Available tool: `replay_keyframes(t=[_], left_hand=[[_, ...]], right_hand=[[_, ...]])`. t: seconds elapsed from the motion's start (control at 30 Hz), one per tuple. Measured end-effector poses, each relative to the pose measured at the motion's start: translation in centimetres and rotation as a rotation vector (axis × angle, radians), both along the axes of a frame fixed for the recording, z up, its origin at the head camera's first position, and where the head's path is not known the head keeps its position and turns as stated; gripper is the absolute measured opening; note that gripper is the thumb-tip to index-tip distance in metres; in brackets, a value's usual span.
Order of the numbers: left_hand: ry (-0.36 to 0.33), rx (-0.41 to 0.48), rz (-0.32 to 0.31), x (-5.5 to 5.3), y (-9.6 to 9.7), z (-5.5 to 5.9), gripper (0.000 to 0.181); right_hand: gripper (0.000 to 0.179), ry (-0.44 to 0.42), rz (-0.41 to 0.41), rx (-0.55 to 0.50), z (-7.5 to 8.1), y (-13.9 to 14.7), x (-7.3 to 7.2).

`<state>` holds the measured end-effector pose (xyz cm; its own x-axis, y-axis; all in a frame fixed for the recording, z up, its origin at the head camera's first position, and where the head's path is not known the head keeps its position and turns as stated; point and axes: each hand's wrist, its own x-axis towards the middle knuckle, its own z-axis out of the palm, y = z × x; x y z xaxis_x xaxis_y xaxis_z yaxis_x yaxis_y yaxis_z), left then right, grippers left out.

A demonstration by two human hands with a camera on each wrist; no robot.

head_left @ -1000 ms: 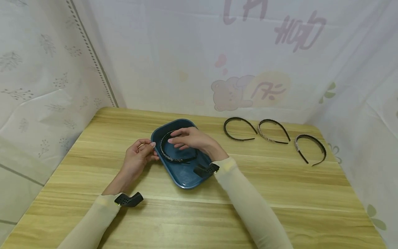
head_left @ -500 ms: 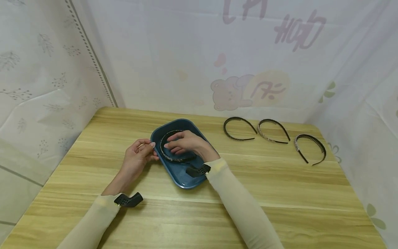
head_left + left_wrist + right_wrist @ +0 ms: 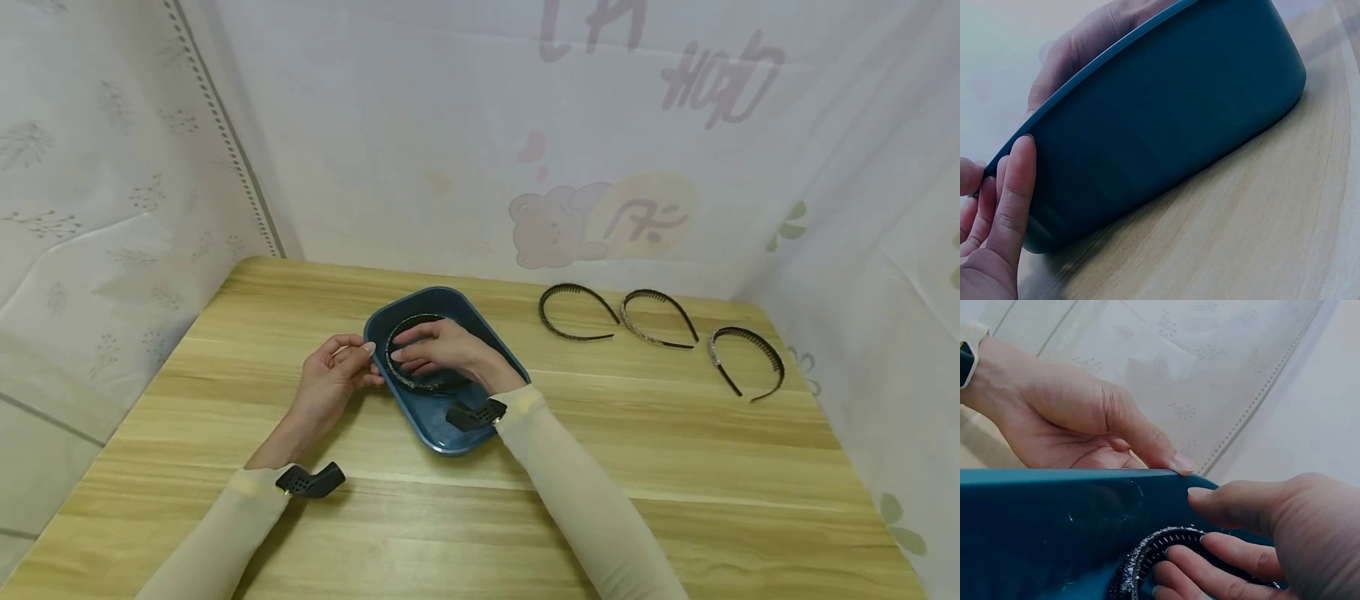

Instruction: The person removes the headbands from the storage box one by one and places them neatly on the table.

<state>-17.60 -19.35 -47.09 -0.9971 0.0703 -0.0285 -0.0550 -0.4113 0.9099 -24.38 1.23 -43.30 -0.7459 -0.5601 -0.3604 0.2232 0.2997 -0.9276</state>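
Note:
A deep blue tray (image 3: pixel 437 429) stands on the table. My left hand (image 3: pixel 333 379) holds its left rim, thumb on the rim and fingers (image 3: pixel 1015 194) against the outer wall in the left wrist view. Inside the tray lies a black toothed headband (image 3: pixel 395 367) with glittery trim; a thin dark end beside it suggests a second one under it. My right hand (image 3: pixel 453 352) reaches into the tray over the headband. The right wrist view shows its fingers (image 3: pixel 1191 565) at the inner side of the glittery band (image 3: pixel 1129 569), loosely bent, the thumb standing apart from them.
Three more headbands lie at the back right of the wooden table (image 3: pixel 645 467): a dark one (image 3: pixel 546 310), one with a speckled side (image 3: pixel 632 327) and one with a pale glittery side (image 3: pixel 715 350). A printed curtain (image 3: pixel 420 125) hangs behind the table.
My right hand has moved left and lower into the tray, its fingers now inside the headband's curve. The left hand and the tray have stayed in place.

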Motion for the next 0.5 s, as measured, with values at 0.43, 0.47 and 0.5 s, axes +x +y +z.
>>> replay_keyframes(t=[0.43,0.47,0.5], left_hand=[[0.008,0.007,-0.005,-0.05,-0.02,-0.04,0.013],[0.008,0.009,-0.006,-0.05,0.01,-0.02,0.013],[0.008,0.011,-0.006,-0.05,0.03,-0.01,0.013]], right_hand=[[0.036,0.042,0.053,0.007,-0.59,0.15,-0.14],[0.036,0.045,0.057,0.001,-0.59,0.16,-0.15],[0.037,0.047,0.059,-0.003,-0.6,0.16,-0.16]])
